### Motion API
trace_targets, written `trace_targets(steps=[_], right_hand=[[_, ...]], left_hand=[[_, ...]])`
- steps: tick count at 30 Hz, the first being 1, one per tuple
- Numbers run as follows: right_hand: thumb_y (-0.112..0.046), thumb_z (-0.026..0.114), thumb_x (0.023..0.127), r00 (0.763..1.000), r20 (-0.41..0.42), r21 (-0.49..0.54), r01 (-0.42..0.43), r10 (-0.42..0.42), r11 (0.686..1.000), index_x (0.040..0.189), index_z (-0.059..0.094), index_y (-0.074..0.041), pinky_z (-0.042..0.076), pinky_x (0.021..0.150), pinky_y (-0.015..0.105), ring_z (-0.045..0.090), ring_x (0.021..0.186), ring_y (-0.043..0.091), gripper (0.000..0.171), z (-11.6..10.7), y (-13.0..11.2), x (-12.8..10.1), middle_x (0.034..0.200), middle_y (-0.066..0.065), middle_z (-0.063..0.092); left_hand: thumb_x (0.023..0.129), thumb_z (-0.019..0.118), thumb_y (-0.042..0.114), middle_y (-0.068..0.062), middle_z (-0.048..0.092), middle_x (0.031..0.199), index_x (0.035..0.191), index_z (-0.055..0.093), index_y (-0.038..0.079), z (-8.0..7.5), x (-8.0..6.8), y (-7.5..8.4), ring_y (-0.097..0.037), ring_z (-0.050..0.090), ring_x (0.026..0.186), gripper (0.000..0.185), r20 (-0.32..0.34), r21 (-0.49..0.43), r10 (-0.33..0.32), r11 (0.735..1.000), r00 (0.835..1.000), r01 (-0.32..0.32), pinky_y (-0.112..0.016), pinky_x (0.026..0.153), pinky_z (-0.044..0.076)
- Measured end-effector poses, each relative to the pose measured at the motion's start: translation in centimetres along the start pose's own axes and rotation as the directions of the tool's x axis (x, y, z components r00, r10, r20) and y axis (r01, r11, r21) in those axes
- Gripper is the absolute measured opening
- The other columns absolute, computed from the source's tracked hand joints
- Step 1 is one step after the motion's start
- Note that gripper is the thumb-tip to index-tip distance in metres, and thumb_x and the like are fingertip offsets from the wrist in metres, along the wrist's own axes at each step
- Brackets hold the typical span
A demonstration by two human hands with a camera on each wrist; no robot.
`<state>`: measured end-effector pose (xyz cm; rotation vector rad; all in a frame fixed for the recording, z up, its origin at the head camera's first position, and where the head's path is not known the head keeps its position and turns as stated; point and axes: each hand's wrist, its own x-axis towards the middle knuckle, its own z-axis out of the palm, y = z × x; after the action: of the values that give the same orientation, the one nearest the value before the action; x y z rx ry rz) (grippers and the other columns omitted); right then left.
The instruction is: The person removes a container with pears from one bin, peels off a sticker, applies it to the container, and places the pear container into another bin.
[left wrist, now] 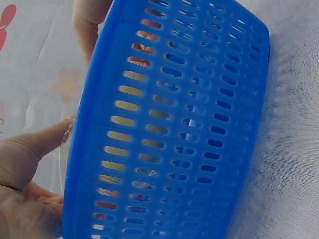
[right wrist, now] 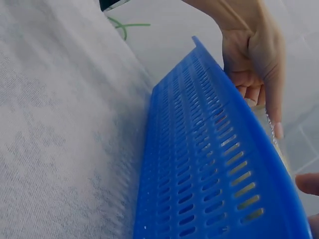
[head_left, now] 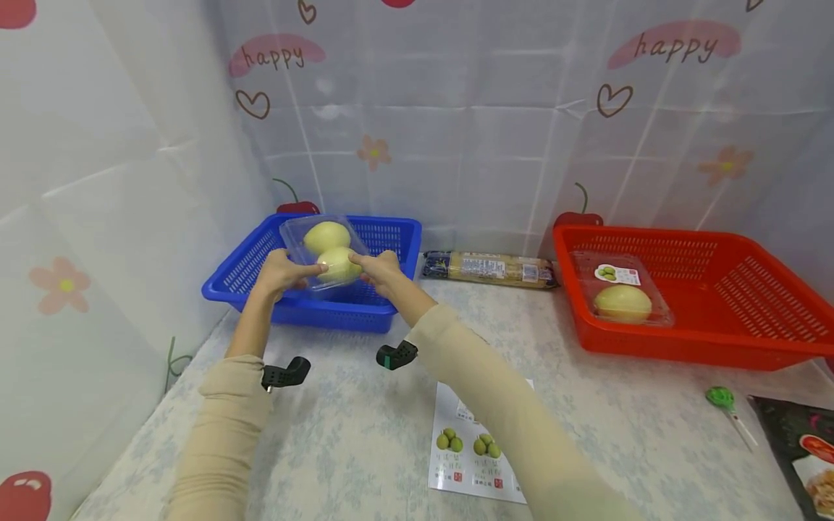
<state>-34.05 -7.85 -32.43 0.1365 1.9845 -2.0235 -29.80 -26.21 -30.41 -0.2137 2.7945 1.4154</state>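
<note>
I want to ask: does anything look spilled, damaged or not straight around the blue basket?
Nothing spilled or damaged stands out. The clear box of two pale yellow fruits is tilted at the blue basket, but the left hand and right hand hold it, which probably explains the angle.

You could pass between the blue basket (head_left: 332, 317) and red basket (head_left: 704, 349), in front of the long packet (head_left: 491, 269); the blue wall (left wrist: 85, 164) blocks low entry, and clearance under the clear box (head_left: 324, 251) is hard to tell.
</note>
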Motion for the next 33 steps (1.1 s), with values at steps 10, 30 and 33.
trace_targets(steps=[10, 30, 33], right_hand=[[-0.006, 0.068, 0.086, 0.985, -0.005, 0.091, 0.172, -0.172, 0.981, 0.125, 0.05, 0.01, 0.054, 0.069, 0.031, 0.053, 0.057, 0.01, 0.046, -1.0, -0.6, -1.2, 0.089, 0.007, 0.052], [-0.002, 0.067, 0.085, 0.95, 0.015, 0.128, 0.309, -0.313, 0.942, 0.13, 0.046, 0.007, 0.056, 0.075, 0.033, 0.05, 0.077, 0.012, 0.05, -5.9, -2.0, -4.9, 0.085, 0.003, 0.039], [0.001, 0.066, 0.085, 0.946, 0.017, 0.138, 0.318, -0.323, 0.938, 0.13, 0.046, 0.008, 0.056, 0.076, 0.033, 0.049, 0.078, 0.012, 0.05, -6.7, -2.0, -5.3, 0.088, 0.004, 0.038]], left_hand=[[0.084, 0.071, 0.019, 0.008, 0.055, 0.064, 0.147, 0.005, -0.009, -0.4, -0.8, -0.4, -0.004, 0.055, 0.056, 0.095, -0.012, -0.233, 0.145, 0.962, 0.989, -0.144, -0.022, 0.078, 0.052], [0.09, 0.064, 0.023, -0.007, 0.055, 0.107, 0.124, 0.036, 0.002, 1.1, -1.5, 0.5, -0.012, 0.064, 0.079, 0.049, 0.067, -0.567, 0.195, 0.814, 0.978, -0.124, -0.028, 0.08, 0.054], [0.09, 0.064, 0.023, -0.007, 0.049, 0.11, 0.11, 0.046, 0.005, 1.4, -1.4, 0.7, -0.015, 0.06, 0.085, 0.033, 0.05, -0.674, 0.186, 0.732, 0.981, -0.104, -0.029, 0.083, 0.053]])
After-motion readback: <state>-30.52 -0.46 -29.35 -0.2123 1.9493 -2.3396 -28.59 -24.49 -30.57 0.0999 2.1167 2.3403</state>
